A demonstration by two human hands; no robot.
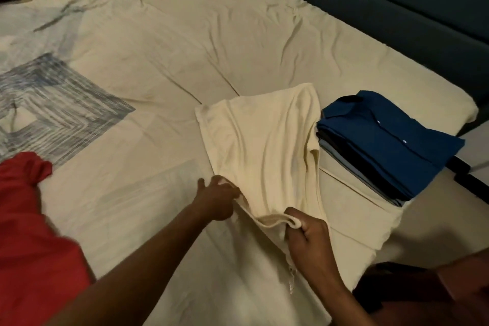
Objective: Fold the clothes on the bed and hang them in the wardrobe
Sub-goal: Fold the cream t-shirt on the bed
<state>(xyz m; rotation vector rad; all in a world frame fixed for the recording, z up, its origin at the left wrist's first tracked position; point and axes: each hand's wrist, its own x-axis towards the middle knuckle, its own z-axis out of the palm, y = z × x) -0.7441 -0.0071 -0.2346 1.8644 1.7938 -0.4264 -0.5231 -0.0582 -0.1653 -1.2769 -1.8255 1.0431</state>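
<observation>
Cream shirt (264,145) gripped by both hands (219,200).

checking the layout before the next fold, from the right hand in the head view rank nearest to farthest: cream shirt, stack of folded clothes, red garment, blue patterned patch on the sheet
1. cream shirt: gripped at its near edge by the right hand.
2. stack of folded clothes: to the right and beyond it, blue shirt on top.
3. red garment: far left at the near edge.
4. blue patterned patch: far left, beyond the red garment.

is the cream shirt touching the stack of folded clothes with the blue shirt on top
Cannot tell. In the head view the cream cotton shirt, held up by both hands, overlaps the folded stack's left edge, hiding any gap.
</observation>
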